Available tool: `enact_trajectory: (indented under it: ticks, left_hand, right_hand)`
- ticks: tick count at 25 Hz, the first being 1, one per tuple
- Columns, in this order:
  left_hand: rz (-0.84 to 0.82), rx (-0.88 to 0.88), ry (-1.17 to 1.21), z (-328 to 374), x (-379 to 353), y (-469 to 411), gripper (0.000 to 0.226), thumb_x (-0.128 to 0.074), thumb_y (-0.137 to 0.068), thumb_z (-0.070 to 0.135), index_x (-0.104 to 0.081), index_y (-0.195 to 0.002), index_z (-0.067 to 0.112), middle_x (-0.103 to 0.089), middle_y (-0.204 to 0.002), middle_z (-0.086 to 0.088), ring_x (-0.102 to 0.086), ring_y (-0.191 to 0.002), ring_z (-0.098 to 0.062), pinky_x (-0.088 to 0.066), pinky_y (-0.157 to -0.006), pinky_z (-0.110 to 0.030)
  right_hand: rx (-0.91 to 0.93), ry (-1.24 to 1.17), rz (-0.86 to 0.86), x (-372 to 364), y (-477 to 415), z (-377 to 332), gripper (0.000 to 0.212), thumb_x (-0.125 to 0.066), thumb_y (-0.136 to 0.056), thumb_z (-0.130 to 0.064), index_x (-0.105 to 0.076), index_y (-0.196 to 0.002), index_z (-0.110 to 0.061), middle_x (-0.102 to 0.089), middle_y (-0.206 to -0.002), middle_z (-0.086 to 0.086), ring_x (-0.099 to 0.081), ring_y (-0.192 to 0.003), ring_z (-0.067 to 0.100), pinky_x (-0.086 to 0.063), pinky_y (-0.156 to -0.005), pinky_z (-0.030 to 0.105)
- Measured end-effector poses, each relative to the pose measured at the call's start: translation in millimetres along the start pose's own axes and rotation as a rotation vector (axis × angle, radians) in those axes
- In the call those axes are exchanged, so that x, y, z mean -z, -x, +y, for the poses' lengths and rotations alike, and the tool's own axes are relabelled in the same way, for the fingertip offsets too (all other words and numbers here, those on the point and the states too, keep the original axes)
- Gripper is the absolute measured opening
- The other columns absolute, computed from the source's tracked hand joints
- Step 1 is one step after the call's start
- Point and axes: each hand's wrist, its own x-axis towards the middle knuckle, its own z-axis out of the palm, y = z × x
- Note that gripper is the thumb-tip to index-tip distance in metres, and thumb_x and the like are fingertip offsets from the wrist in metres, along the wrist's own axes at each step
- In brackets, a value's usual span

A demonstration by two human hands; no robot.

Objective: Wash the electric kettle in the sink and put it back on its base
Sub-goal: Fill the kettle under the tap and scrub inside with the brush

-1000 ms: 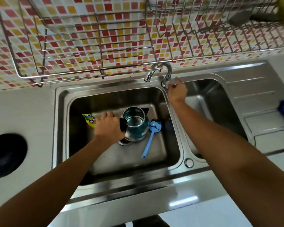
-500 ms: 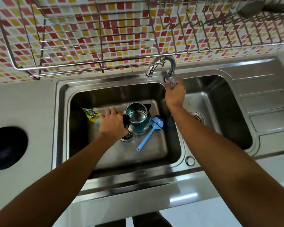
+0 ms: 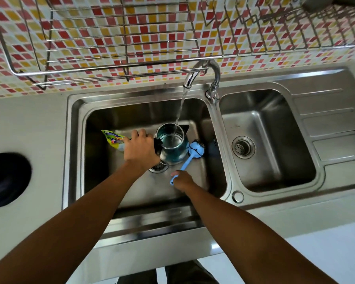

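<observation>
The steel electric kettle (image 3: 173, 147) stands upright with its lid open in the left sink basin (image 3: 98, 160). My left hand (image 3: 140, 149) is closed around its black handle. Water runs from the tap (image 3: 203, 72) in a thin stream into the kettle's mouth. A blue long-handled scrubber (image 3: 190, 155) lies just right of the kettle. My right hand (image 3: 181, 179) is at the lower end of its handle, fingers curled on it.
A yellow-green detergent pouch (image 3: 113, 138) lies in the basin left of my left hand. The drain (image 3: 158, 167) sits under the kettle's front. A second basin (image 3: 264, 140) is at the right, a wire dish rack (image 3: 119, 42) overhead, a black round object (image 3: 7, 179) at the left.
My right hand left the tap valve and dropped to the scrubber's handle. Water now flows from the tap into the kettle. My left hand stayed on the kettle handle.
</observation>
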Motion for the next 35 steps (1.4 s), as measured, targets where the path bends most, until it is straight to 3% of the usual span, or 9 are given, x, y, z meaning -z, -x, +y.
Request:
enact_trajectory:
  ticks: [4, 8, 12, 19, 22, 24, 26, 30, 35]
  left_hand:
    - [0.011, 0.000, 0.003, 0, -2, 0, 0.057, -0.061, -0.076, 0.048, -0.061, -0.119, 0.011, -0.056, -0.123, -0.012, -0.049, -0.115, -0.035, -0.042, -0.095, -0.053]
    - [0.014, -0.009, 0.004, 1, 1, 0, 0.057, -0.062, -0.075, 0.047, -0.061, -0.119, 0.011, -0.056, -0.123, -0.012, -0.049, -0.116, -0.035, -0.041, -0.095, -0.051]
    - [0.001, -0.029, -0.008, 1, 6, 1, 0.057, -0.058, -0.081, 0.051, -0.061, -0.121, 0.011, -0.055, -0.126, -0.012, -0.048, -0.119, -0.034, -0.040, -0.098, -0.051]
    - [-0.007, -0.003, 0.091, -15, 27, 8, 0.084, -0.060, -0.070, 0.074, -0.055, -0.130, 0.016, -0.053, -0.130, -0.011, -0.049, -0.121, -0.035, -0.042, -0.095, -0.050]
    - [-0.074, 0.033, 0.221, -22, 22, 13, 0.088, -0.067, -0.065, 0.075, -0.052, -0.129, 0.016, -0.054, -0.124, -0.011, -0.057, -0.115, -0.037, -0.050, -0.091, -0.047]
    - [-0.055, -0.002, 0.267, -24, 20, 13, 0.081, -0.070, -0.065, 0.070, -0.056, -0.125, 0.017, -0.056, -0.118, -0.012, -0.061, -0.108, -0.036, -0.054, -0.087, -0.044]
    - [-0.042, -0.023, 0.304, -22, 22, 11, 0.076, -0.072, -0.066, 0.065, -0.059, -0.125, 0.018, -0.058, -0.117, -0.013, -0.062, -0.106, -0.037, -0.052, -0.087, -0.043]
    - [0.002, -0.067, 0.335, -13, 21, 7, 0.072, -0.070, -0.065, 0.064, -0.062, -0.122, 0.021, -0.060, -0.114, -0.013, -0.064, -0.101, -0.035, -0.053, -0.086, -0.042]
    - [-0.023, -0.150, 0.230, -6, 18, -2, 0.080, -0.053, -0.059, 0.074, -0.061, -0.123, 0.027, -0.059, -0.115, -0.008, -0.062, -0.101, -0.031, -0.053, -0.087, -0.040]
  right_hand:
    - [-0.014, 0.022, -0.043, -15, -16, 1, 0.053, -0.047, -0.094, -0.015, -0.042, -0.147, -0.015, -0.041, -0.151, 0.011, -0.042, -0.137, 0.028, -0.035, -0.113, 0.034]
    - [0.011, -0.060, 0.255, -7, -10, 0, 0.042, -0.052, -0.090, -0.014, -0.048, -0.131, -0.007, -0.054, -0.128, 0.019, -0.057, -0.114, 0.035, -0.045, -0.091, 0.031]
    - [0.035, -0.112, 0.499, 25, 10, -6, 0.041, -0.046, -0.094, -0.008, -0.037, -0.133, -0.002, -0.054, -0.128, 0.021, -0.060, -0.109, 0.036, -0.047, -0.083, 0.034]
    - [0.212, -0.214, 0.534, 97, 75, -7, 0.051, -0.042, -0.100, -0.011, -0.029, -0.149, -0.009, -0.055, -0.135, 0.018, -0.057, -0.118, 0.034, -0.043, -0.098, 0.037]
    - [0.400, -0.188, 0.586, 126, 119, -3, 0.046, -0.043, -0.102, -0.016, -0.039, -0.147, -0.014, -0.066, -0.112, 0.012, -0.064, -0.083, 0.015, -0.048, -0.074, 0.025]
    - [0.496, -0.166, 0.541, 143, 143, -1, 0.040, -0.044, -0.102, -0.018, -0.048, -0.141, -0.022, -0.064, -0.085, 0.003, -0.051, -0.055, 0.006, -0.043, -0.055, 0.021]
    - [0.577, -0.065, 0.486, 156, 163, -6, 0.036, -0.045, -0.101, -0.020, -0.053, -0.136, -0.028, -0.062, -0.075, -0.002, -0.048, -0.050, 0.008, -0.042, -0.052, 0.024]
    - [0.628, 0.317, 0.462, 168, 169, -37, 0.038, -0.046, -0.099, -0.024, -0.054, -0.136, -0.020, -0.070, -0.100, 0.004, -0.064, -0.076, 0.021, -0.051, -0.072, 0.034]
    - [0.507, 0.708, 0.284, 164, 108, -78, 0.035, -0.041, -0.098, -0.022, -0.056, -0.128, -0.013, -0.066, -0.111, 0.016, -0.064, -0.096, 0.034, -0.052, -0.080, 0.041]
